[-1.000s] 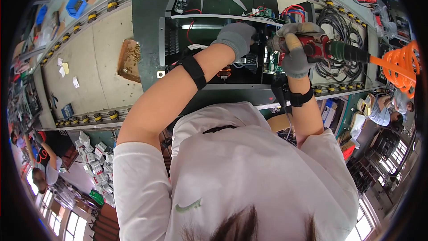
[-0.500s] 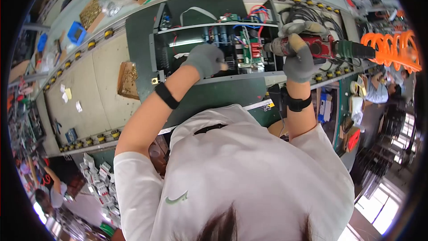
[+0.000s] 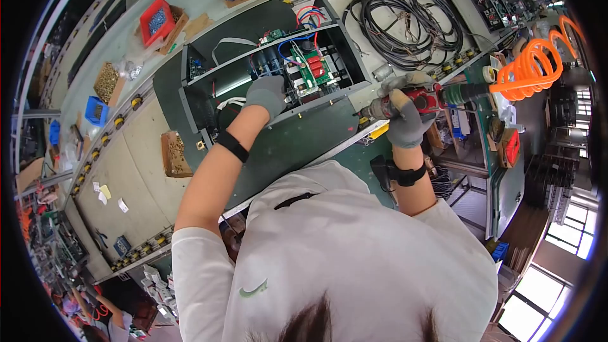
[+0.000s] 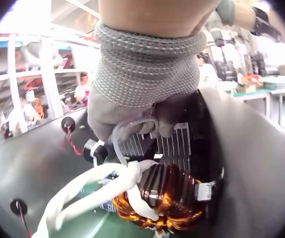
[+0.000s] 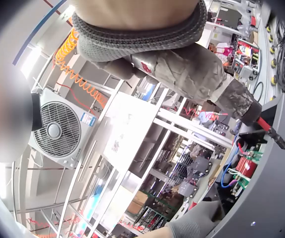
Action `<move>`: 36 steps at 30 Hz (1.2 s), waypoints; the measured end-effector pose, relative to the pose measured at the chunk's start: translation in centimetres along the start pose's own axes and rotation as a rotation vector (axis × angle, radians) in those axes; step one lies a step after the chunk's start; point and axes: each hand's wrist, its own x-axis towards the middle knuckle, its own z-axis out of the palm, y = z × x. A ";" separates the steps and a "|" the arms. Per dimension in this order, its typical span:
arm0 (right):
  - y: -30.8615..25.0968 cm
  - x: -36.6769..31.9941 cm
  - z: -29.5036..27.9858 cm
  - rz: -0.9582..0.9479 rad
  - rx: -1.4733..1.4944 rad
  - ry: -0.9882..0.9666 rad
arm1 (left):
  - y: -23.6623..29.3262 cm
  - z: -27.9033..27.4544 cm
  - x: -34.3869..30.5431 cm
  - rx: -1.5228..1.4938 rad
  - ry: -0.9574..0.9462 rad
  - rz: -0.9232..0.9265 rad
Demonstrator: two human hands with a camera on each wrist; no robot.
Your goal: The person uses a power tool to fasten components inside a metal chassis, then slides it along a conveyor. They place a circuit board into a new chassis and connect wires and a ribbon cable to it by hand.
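An open dark metal chassis lies on the conveyor, with a green circuit board and coloured wires inside. My gloved left hand reaches into it, above a finned heat sink and a copper-wound coil; its fingers are curled downward and their tips are hidden. White sleeved wires run beside the coil. My gloved right hand grips a red pneumatic screwdriver, held at the chassis's right front corner. Its tape-wrapped body ends in a bit that points at the chassis interior.
An orange coiled air hose runs right from the screwdriver. A bundle of black cables lies behind the chassis. A cardboard box of screws, a red bin and a blue bin sit to the left along the conveyor.
My right hand has drawn the screwdriver back out of the chassis to its right front corner. My left hand stays inside the chassis. My head view has shifted.
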 end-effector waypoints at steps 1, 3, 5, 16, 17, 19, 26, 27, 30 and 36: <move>0.1 -0.3 -0.9 -0.005 0.011 0.005 | 0.1 0.6 0.4 0.071 0.078 0.009; 0.2 -1.0 -2.2 0.097 0.049 0.134 | 0.1 1.0 1.0 0.078 0.050 -0.008; -1.3 -1.2 -2.0 0.181 0.120 0.129 | 0.3 0.2 0.7 0.068 0.020 -0.010; 5.3 6.8 -9.6 0.887 -0.438 0.025 | -9.0 -4.6 -9.6 -0.244 0.794 -0.514; 5.8 8.0 -9.5 0.878 -0.432 0.032 | -10.0 -4.5 -9.9 -0.135 0.784 -0.653; 7.2 10.6 -7.7 0.819 -0.590 -0.112 | -11.2 -4.2 -9.5 -0.145 0.621 -0.735; 23.4 20.1 -2.7 0.640 -0.517 -0.578 | -10.3 -7.0 -8.7 -0.240 0.284 -0.784; 24.3 21.4 -1.0 0.589 -0.679 -0.592 | -10.5 -7.4 -8.6 -0.261 0.223 -0.846; 26.3 24.0 2.9 0.361 -0.649 -0.749 | -11.1 -7.5 -7.7 -0.269 0.144 -0.898; 27.8 27.2 5.0 0.332 -0.998 -0.855 | -14.2 -6.0 -6.9 -0.505 0.156 -0.883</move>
